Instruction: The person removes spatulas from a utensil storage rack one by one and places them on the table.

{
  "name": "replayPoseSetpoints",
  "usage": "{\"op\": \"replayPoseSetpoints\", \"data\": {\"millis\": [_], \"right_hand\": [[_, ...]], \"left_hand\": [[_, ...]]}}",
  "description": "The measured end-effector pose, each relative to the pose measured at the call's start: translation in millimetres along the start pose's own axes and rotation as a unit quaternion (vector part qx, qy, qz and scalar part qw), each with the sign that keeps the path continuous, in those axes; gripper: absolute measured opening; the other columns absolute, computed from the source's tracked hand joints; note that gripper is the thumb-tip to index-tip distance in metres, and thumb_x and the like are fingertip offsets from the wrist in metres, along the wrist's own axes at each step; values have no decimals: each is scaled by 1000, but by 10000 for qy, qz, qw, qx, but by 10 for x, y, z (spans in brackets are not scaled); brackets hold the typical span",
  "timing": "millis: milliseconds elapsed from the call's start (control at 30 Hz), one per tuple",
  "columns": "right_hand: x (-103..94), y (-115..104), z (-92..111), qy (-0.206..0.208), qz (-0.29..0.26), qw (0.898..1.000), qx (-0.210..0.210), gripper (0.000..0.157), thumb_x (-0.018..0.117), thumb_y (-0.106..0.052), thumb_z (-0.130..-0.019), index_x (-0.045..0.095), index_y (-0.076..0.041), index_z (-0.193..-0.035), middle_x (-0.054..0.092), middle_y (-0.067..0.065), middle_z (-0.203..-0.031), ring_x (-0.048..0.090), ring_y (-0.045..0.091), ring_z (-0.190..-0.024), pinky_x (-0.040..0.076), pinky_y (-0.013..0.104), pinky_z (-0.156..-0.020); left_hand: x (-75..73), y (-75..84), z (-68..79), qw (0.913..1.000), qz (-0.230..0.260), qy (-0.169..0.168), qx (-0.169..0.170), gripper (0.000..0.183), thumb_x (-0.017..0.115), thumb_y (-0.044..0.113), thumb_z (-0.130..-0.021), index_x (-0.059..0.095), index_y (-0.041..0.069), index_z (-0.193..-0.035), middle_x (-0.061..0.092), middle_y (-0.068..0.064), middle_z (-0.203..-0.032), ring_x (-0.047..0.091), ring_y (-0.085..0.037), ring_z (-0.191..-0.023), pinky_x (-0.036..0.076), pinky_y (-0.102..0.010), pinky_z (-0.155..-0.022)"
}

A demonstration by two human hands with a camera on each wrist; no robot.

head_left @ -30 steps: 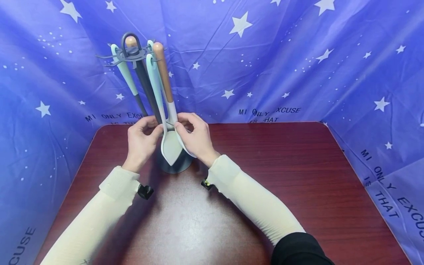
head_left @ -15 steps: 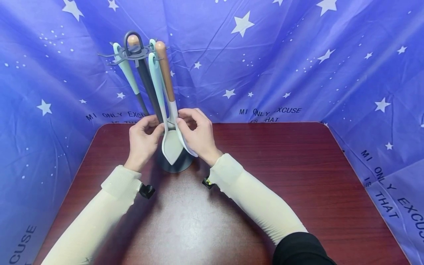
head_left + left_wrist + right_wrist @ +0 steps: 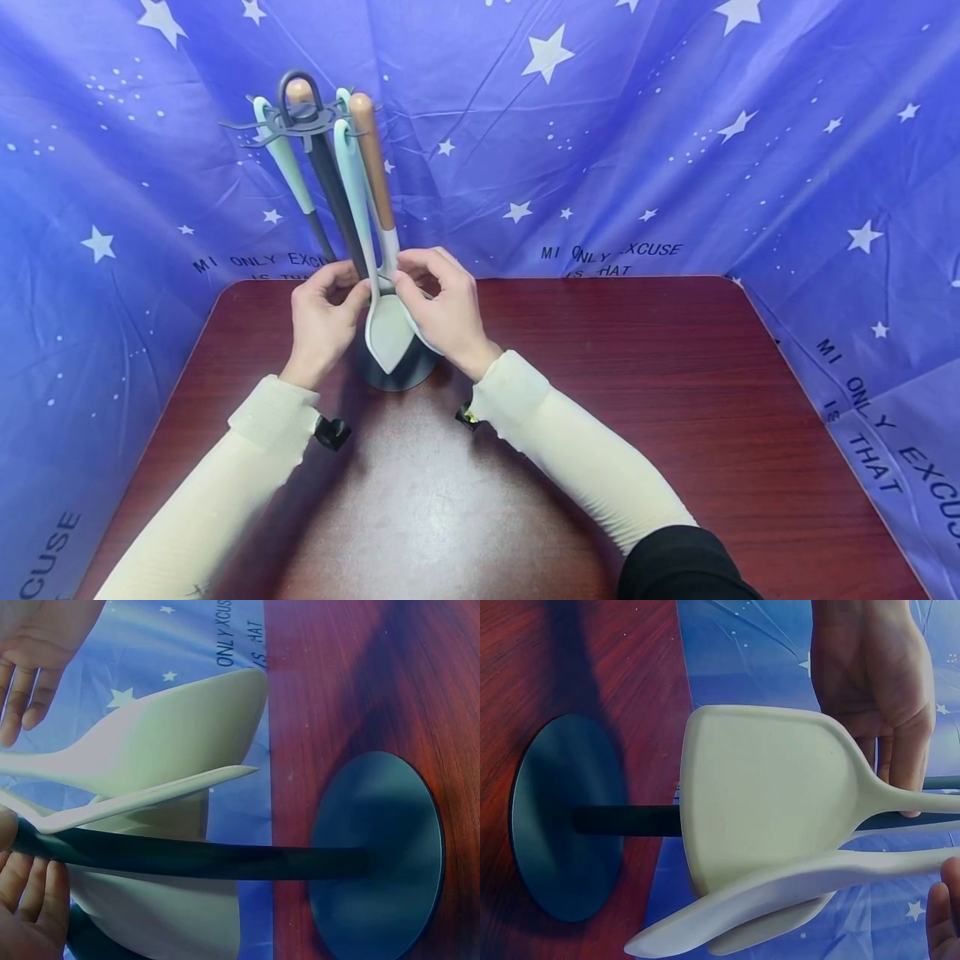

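Observation:
A dark utensil rack [image 3: 335, 200] stands upright on a round base [image 3: 379, 847]. In the head view my left hand [image 3: 322, 315] grips the rack's pole low down. From the hooks at the top hangs a mint-handled turner [image 3: 390, 333] with a pale flat blade, facing me. Right of it hangs a wooden-handled turner [image 3: 372, 171] with a white shaft. My right hand [image 3: 446, 310] pinches this shaft just above the pale head, which shows nearly edge-on in the right wrist view [image 3: 780, 889]. Part of that head is hidden behind the right hand in the head view.
Another mint-handled utensil [image 3: 288, 167] and a second wooden handle [image 3: 298, 90] hang on the rack's far side. The rack stands near the back of the reddish wooden table [image 3: 637, 400]. A blue starry curtain [image 3: 600, 150] surrounds the table's back and sides.
Half a second ago my right hand shifted slightly right and up; now it is back left, with the thumb over the white shaft. My left hand stays on the pole.

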State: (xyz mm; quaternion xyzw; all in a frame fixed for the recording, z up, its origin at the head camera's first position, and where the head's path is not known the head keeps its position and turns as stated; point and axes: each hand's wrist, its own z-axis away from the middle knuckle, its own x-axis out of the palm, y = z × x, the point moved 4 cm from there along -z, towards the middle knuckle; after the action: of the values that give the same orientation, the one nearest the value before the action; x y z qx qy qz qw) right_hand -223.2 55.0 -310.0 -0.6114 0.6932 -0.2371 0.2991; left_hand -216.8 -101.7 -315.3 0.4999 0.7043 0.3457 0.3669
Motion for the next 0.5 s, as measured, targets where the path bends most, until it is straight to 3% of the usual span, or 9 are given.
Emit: {"op": "replayPoseSetpoints", "data": {"millis": [167, 233, 500], "right_hand": [[20, -6, 15, -58, 93, 9999, -94, 16, 68, -2, -84, 68, 4, -99, 65, 10, -86, 62, 16, -73, 54, 26, -63], [44, 97, 30, -60, 118, 9998, -170, 15, 68, -5, -85, 69, 2, -98, 65, 6, -86, 61, 11, -72, 54, 28, -62], [96, 118, 50, -180, 86, 9996, -180, 15, 69, -4, -84, 69, 2, -97, 66, 6, -83, 59, 11, -70, 51, 24, -61]], "left_hand": [[-3, -5, 3, 10000, -35, -4, -21, 20, 65, -11, -83, 63, -15, -103, 66, -27, -90, 62, -6, -78, 52, -17, -73], [-3, -10, 2, 10000, -41, -9, -22, 20, 65, -11, -83, 63, -15, -102, 66, -27, -90, 62, -7, -78, 53, -17, -72], [-3, -6, 0, 10000, -54, -24, -9, 20, 65, -11, -83, 63, -15, -102, 66, -27, -89, 62, -7, -77, 52, -17, -71]]}}
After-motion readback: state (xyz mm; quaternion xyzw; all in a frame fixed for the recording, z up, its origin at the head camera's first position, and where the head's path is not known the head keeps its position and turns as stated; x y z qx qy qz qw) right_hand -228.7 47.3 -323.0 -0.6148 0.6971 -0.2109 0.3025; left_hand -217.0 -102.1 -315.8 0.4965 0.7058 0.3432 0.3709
